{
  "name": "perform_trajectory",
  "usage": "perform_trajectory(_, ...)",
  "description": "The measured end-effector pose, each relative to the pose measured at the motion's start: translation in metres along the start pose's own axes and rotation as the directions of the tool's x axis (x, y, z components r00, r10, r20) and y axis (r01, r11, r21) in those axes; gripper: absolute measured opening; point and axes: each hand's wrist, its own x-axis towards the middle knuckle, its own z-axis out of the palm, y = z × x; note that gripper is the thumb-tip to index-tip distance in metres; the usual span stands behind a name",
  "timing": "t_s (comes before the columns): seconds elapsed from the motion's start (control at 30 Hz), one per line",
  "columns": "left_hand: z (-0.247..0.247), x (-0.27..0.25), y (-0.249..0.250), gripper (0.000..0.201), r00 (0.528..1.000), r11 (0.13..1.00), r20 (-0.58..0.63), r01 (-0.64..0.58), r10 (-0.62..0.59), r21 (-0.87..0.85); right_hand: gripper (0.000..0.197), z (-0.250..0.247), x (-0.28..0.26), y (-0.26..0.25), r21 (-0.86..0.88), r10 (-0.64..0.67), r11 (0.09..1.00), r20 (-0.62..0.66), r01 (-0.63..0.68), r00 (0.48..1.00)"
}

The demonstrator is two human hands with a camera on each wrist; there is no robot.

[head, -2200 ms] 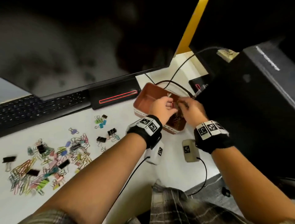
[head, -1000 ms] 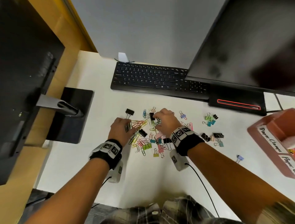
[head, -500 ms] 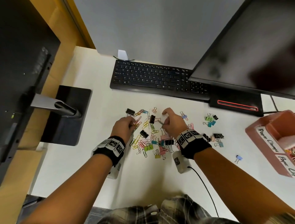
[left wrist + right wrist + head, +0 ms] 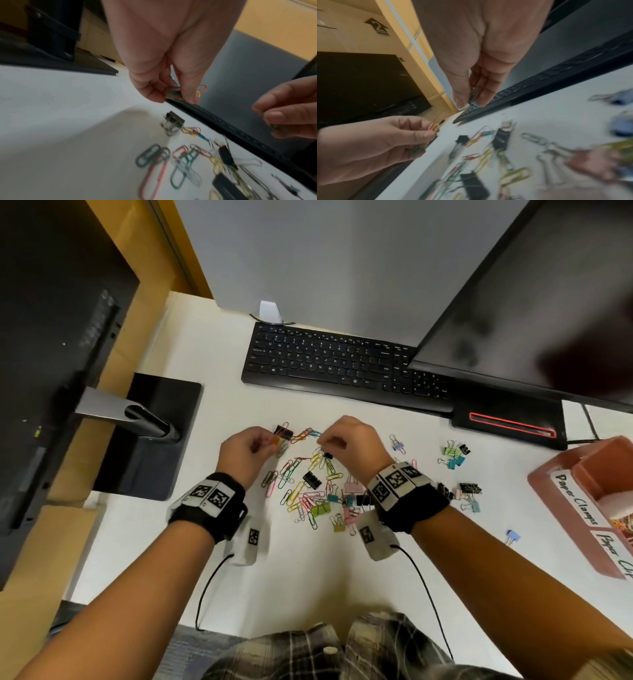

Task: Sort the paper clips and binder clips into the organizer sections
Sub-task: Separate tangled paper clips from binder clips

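A loose pile of coloured paper clips and binder clips (image 4: pixel 308 487) lies on the white desk between my hands. My left hand (image 4: pixel 270 443) is raised at the pile's far left and pinches a few paper clips (image 4: pixel 173 92), green, red and yellow. My right hand (image 4: pixel 325 451) hovers over the pile's far side and pinches one small dark clip (image 4: pixel 473 97) between thumb and fingers; I cannot tell its kind. A black binder clip (image 4: pixel 283 432) lies just beyond my left fingers. The pink organizer (image 4: pixel 544 484), with handwritten labels, stands at the right edge.
A black keyboard (image 4: pixel 342 364) runs behind the pile, under a monitor (image 4: pixel 531 302) and a black bar with a red light (image 4: pixel 510 422). A second monitor's base (image 4: pixel 154 433) sits left. More binder clips (image 4: pixel 454 455) and a lone blue one (image 4: pixel 512 536) lie toward the organizer.
Both hands left the organizer and came to the pile. In the last half second they rose a little, the left with paper clips pinched and the right with a small dark clip.
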Motion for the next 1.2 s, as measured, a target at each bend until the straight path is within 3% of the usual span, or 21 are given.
perform_trajectory(0.13, -0.016, -0.011, -0.009, 0.018, 0.999, 0.999, -0.028, 0.043, -0.043, -0.011, 0.038, 0.035, 0.018, -0.019, 0.029, 0.025, 0.999, 0.090, -0.027, 0.996)
perform_trajectory(0.23, -0.011, -0.022, -0.019, 0.027, 0.996, 0.996, 0.023, 0.090, -0.091, 0.016, 0.059, 0.051, 0.028, -0.013, -0.040, 0.109, 0.994, 0.146, -0.104, 0.983)
perform_trajectory(0.3, -0.004, -0.029, -0.027, 0.034, 0.991, 0.992, 0.062, 0.117, -0.120, 0.051, 0.063, 0.053, 0.033, -0.005, -0.129, 0.166, 0.981, 0.181, -0.144, 0.969)
perform_trajectory(0.43, 0.014, -0.036, -0.036, 0.038, 0.986, 0.983, 0.085, 0.132, -0.144, 0.128, 0.048, 0.051, 0.039, 0.005, -0.282, 0.194, 0.951, 0.211, -0.130, 0.958)
perform_trajectory(0.57, 0.022, -0.030, -0.039, 0.017, 0.993, 0.951, 0.052, 0.087, -0.107, 0.296, 0.029, 0.046, 0.042, 0.004, -0.403, 0.206, 0.912, 0.278, -0.081, 0.938)
perform_trajectory(0.8, 0.022, -0.025, -0.037, 0.004, 0.996, 0.941, 0.051, 0.055, -0.076, 0.335, 0.024, 0.046, 0.034, 0.010, -0.451, 0.231, 0.889, 0.282, -0.084, 0.931)
perform_trajectory(1.07, 0.025, -0.025, -0.031, 0.012, 0.987, 0.907, 0.063, 0.111, -0.149, 0.405, 0.021, 0.044, 0.023, 0.014, -0.454, 0.148, 0.891, 0.299, 0.004, 0.943)
perform_trajectory(1.2, 0.029, -0.026, -0.030, 0.012, 0.992, 0.897, 0.064, 0.070, -0.109, 0.437, 0.023, 0.033, 0.015, 0.012, -0.408, 0.136, 0.913, 0.288, -0.007, 0.948)
